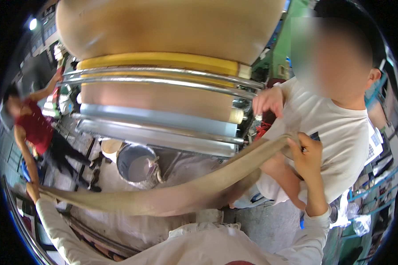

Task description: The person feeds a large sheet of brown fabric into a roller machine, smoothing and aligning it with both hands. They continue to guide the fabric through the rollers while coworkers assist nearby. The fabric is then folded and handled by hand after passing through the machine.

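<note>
A long strip of beige fabric (177,196) sags in front of me, stretched across from far left to right. My left hand (32,192) is closed on its left end, small near the rim of the view. At the right, my right hand (308,155) grips the other end, fingers folded over the fabric's edge. Close beyond my right hand stands a co-worker in a white T-shirt (336,137). One hand of theirs (269,101) is raised by the rollers, and their other forearm (284,174) is partly behind the fabric.
Ahead stands a roller machine with a large beige roll (172,28), a yellow roller (159,62) and metal bars (163,83). Below it sits a grey bucket (137,164) of greyish liquid. Another person in a red top (34,126) is at the left, an arm reaching toward my left hand.
</note>
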Action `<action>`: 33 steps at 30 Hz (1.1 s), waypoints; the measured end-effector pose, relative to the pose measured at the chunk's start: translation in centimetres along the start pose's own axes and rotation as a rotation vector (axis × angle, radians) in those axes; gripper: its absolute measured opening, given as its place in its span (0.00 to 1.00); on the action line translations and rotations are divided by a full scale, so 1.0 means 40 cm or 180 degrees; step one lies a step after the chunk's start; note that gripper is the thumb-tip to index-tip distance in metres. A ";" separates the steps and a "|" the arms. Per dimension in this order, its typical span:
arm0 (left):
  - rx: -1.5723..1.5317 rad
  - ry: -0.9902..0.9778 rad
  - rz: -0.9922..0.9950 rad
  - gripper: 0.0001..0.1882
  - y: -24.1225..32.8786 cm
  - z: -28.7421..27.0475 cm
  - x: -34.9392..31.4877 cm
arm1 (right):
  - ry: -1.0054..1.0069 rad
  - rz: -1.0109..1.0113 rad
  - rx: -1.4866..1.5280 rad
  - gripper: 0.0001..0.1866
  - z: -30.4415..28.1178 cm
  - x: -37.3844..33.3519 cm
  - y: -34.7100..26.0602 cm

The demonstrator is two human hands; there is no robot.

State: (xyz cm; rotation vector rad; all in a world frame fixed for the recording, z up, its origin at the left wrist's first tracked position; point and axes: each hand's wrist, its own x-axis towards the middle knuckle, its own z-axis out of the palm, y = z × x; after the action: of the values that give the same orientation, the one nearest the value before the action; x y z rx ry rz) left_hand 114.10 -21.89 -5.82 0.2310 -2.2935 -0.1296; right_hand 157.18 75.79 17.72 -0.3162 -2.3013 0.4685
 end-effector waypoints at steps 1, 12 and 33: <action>0.0016 0.0003 0.0016 0.09 -0.001 0.005 -0.016 | -0.0057 -0.0038 -0.0060 0.05 0.006 0.012 0.002; 0.0414 0.0947 0.0082 0.12 0.176 0.031 -0.032 | -0.0120 -0.0994 -0.0682 0.06 -0.006 -0.056 -0.062; -0.2484 -0.6232 0.3492 0.14 1.722 -0.120 -1.604 | 0.1548 0.3759 -0.0565 0.08 0.096 -0.976 0.353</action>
State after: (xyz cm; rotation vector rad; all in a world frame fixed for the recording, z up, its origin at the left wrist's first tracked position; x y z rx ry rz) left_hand 151.19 58.72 -37.65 -2.4831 -3.2247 -0.9246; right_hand 182.37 73.55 -15.41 -1.6912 -1.4738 0.6373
